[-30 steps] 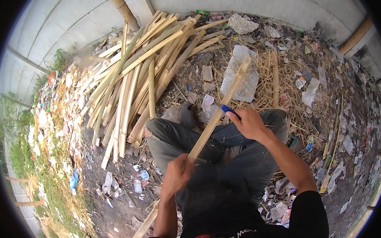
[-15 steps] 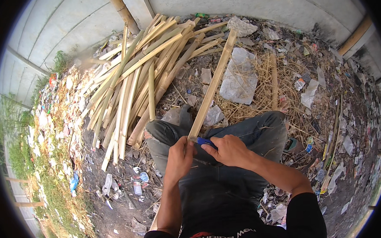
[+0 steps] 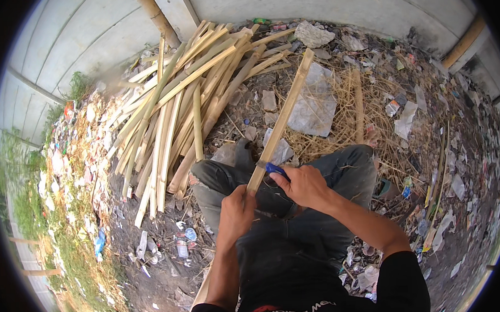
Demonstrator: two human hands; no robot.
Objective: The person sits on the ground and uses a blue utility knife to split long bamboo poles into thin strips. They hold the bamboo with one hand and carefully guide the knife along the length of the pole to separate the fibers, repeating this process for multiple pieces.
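Observation:
My left hand point(image 3: 237, 213) is closed around the near end of a long split bamboo strip point(image 3: 286, 114), just above my lap. The strip slants away from me, its far end raised toward the upper right. In my right hand point(image 3: 304, 185) is a knife with a blue handle point(image 3: 273, 169), gripped in closed fingers. Its short grey blade lies against the strip, a little beyond my left hand; most of the blade is hard to make out. My crossed legs in dark jeans point(image 3: 340, 171) are under both hands.
A heap of split bamboo strips point(image 3: 173, 112) lies ahead to the left, by a pale panel wall point(image 3: 321, 5). Beyond my knees are a flat pale slab point(image 3: 315, 106), dry straw point(image 3: 346, 115) and a rough stone point(image 3: 314, 35). Litter, including a clear plastic bottle point(image 3: 181, 247), covers the ground.
My right hand and the knife have moved a little forward along the strip, away from my left hand. The strip's far end has dropped slightly nearer to me.

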